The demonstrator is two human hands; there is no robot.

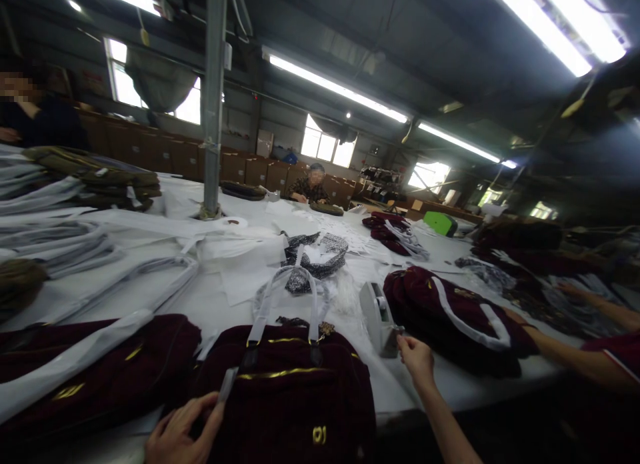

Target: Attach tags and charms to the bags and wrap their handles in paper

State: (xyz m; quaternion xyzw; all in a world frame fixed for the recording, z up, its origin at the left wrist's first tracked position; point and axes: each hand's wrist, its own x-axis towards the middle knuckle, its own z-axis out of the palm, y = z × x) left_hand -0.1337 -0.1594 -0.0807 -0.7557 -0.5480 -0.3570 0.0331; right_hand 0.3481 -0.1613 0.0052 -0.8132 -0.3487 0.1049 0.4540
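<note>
A maroon handbag (300,391) with gold zips and a gold "01" emblem lies in front of me, its two handles (314,304) wrapped in white material. My left hand (185,427) is at the bag's left side, with a pale, narrow strip (229,385) pinched between thumb and fingers. To the right of the bag stands a grey tape dispenser (380,317). My right hand (417,361) is closed in a pinch at the dispenser's front end, seemingly on the tape's end, which is too small to make out clearly.
Another maroon bag (100,364) lies at the left, and more maroon bags (450,317) are stacked at the right. A co-worker's arm (565,351) reaches in there. Black-and-white patterned fabric (315,254) lies mid-table. A metal post (213,104) rises from the white table (345,241).
</note>
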